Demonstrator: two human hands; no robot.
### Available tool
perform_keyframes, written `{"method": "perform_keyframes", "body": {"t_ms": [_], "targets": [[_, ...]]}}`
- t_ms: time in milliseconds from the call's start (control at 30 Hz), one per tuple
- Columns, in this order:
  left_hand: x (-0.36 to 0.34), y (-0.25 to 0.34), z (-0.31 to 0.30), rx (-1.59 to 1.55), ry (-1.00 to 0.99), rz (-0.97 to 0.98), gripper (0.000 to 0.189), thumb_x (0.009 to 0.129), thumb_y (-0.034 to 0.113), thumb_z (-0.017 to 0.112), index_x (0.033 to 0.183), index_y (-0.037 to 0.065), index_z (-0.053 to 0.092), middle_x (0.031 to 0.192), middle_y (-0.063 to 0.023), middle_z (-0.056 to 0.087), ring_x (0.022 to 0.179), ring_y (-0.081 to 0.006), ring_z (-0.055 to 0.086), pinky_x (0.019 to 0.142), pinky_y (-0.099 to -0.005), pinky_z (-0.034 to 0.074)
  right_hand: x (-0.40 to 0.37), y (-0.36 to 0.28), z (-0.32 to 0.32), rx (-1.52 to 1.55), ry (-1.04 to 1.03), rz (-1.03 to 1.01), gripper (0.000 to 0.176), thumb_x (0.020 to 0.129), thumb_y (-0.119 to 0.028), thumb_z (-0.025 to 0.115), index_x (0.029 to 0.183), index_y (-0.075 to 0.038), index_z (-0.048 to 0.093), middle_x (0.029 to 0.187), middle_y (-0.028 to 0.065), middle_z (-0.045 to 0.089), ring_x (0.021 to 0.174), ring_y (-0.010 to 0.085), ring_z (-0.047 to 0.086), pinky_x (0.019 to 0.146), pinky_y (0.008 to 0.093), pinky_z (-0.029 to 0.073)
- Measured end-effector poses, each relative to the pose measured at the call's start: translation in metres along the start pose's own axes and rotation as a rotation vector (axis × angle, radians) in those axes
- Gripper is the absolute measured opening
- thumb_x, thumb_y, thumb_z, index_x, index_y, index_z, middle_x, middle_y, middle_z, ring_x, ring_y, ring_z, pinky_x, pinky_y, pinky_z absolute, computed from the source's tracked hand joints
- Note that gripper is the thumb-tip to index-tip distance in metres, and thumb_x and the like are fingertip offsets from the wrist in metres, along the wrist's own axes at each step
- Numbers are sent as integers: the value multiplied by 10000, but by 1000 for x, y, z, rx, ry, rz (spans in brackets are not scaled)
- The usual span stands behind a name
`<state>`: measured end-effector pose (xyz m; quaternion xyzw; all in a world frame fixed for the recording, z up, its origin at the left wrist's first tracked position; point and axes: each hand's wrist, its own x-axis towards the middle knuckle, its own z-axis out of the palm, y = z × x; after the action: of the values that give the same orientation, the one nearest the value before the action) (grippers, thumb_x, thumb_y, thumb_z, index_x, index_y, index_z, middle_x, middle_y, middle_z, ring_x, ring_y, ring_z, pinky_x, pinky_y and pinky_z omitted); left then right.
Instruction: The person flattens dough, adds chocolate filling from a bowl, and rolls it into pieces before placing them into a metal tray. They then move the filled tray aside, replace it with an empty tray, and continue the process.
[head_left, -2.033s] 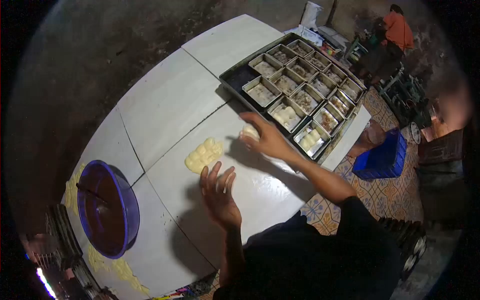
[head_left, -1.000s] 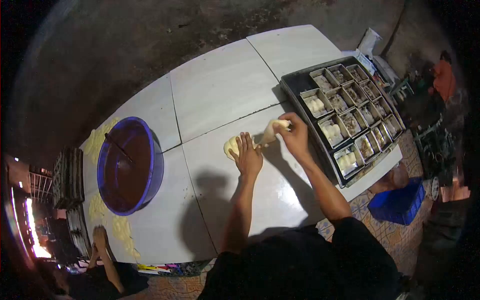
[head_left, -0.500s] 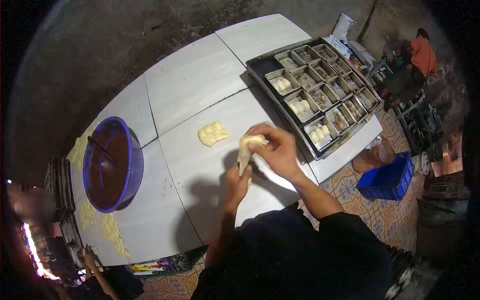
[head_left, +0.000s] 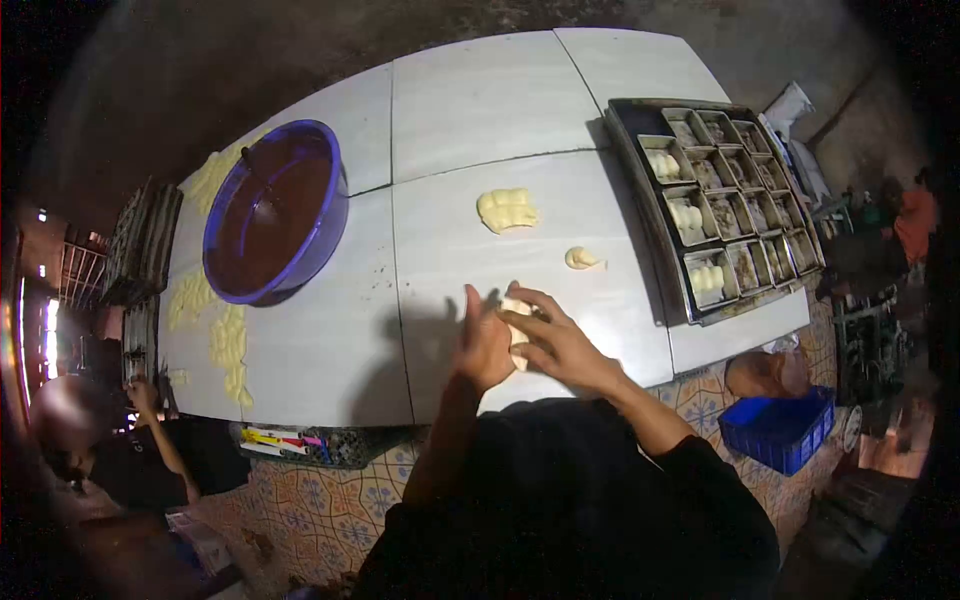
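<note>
Between my two hands is a strip of pale dough [head_left: 519, 340], partly covered by fingers. My left hand [head_left: 484, 345] supports it against the palm, with a thumb or finger pointing up. From the right, my right hand [head_left: 572, 350] closes its fingers over the same dough. Just beyond them on the white table [head_left: 450, 270] lies a small rolled piece of dough [head_left: 582, 258]. Farther back sits a lumpy slab of several dough pieces [head_left: 507, 210].
At right, a dark tray [head_left: 640, 170] carries several metal tins, some with dough rolls. A purple basin [head_left: 335, 215] of brown filling stands left, with dough strips [head_left: 228, 340] beside it. A co-worker's arm [head_left: 165, 445] is at the left edge. A blue crate [head_left: 780, 430] rests on the floor.
The small rolled dough now lies on the table, out of my hands. A different dough strip is between my palms. My view has turned, so the table appears shifted right and up.
</note>
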<state>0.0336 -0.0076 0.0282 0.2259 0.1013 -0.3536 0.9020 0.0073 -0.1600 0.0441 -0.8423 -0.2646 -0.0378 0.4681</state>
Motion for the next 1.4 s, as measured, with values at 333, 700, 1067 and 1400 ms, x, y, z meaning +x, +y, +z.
{"method": "perform_keyframes", "body": {"t_ms": [333,700,1067,1400], "targets": [[-9,-25,-10,918,298,841,297,891,88,629,1163,-30,600,1118,-95,606,1014,-135,559,848,-250,453,30,-6,9,238,424,156,314,822,-10,631,1136,-24,627,916,89,537,796,189,547,727,288,488],[-6,9,-4,-241,-18,348,622,853,414,586,1240,-61,476,1080,-129,579,1011,-209,551,901,-328,439,64,19,26,647,-5,117,622,817,-448,642,1278,-71,463,1288,115,447,1193,224,398,994,361,347],[58,354,-147,1440,1052,837,744,919,621,302,898,-38,648,735,-119,618,717,-224,588,673,-357,445,99,62,51,876,-120,170,993,770,-626,622,1492,-153,131,1458,112,169,1235,284,338,963,425,415],[37,262,-50,964,830,631,854,904,687,217,1027,-36,653,974,-162,667,897,-239,631,768,-355,470,92,87,69,988,89,447,664,943,-315,547,1456,-45,225,1382,116,424,1122,191,516,853,292,459]]}}
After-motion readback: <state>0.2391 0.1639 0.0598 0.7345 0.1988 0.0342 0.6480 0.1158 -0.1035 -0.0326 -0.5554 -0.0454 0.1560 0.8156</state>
